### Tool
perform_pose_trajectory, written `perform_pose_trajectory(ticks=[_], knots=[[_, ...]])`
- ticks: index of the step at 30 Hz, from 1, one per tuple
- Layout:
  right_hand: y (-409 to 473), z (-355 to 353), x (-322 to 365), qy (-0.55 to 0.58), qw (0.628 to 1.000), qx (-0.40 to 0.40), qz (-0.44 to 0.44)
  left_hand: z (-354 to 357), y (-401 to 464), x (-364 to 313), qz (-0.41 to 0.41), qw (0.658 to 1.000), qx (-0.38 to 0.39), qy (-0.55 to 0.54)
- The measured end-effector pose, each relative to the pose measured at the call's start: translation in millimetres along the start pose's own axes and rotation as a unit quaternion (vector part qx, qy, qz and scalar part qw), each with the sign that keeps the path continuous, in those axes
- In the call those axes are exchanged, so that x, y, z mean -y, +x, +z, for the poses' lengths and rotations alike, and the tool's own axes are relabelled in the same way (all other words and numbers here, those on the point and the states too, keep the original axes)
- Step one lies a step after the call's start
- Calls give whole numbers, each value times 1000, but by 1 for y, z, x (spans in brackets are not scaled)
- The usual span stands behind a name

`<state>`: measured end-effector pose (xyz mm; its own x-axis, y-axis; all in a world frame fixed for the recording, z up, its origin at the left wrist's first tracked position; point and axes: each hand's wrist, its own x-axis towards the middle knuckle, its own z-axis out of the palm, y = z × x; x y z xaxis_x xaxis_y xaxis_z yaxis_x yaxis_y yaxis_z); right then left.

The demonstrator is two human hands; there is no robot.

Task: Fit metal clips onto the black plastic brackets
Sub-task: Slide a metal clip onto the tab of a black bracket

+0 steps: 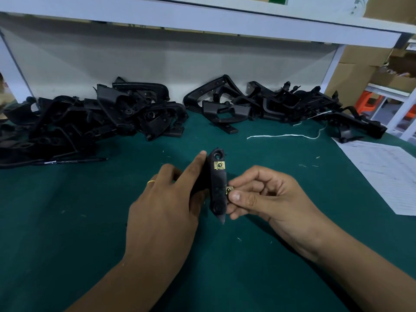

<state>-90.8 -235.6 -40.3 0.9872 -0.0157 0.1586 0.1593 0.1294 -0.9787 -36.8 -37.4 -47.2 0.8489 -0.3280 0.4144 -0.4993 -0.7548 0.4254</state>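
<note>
bracket: black bracket stands on end over the green table, between my hands
left hand: my left hand grips the bracket's left side, index finger straight along its upper edge
right hand: my right hand pinches a small metal clip with thumb and fingers curled, against the bracket's right edge
fitted clip: another clip sits near the bracket's top
piles: two piles of brackets at the back
side: paper sheet on the right

A single head-worn camera looks forward and down, close over the green table.
</note>
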Motion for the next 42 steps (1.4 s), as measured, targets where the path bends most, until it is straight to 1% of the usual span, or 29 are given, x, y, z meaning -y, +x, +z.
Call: perform_pose_trajectory(ticks=[9,20,33,42], knots=[[0,0,2,18,1000,8,-10,0,0,0,-7,1000,0,-11],[0,0,1,-10,1000,8,-6,1,0,1,-2,1000,-6,-5],[0,-4,0,26,998,49,-10,3,1,3,16,1000,-6,-7],[0,-6,2,-18,998,53,-9,4,1,7,45,998,-17,-36]])
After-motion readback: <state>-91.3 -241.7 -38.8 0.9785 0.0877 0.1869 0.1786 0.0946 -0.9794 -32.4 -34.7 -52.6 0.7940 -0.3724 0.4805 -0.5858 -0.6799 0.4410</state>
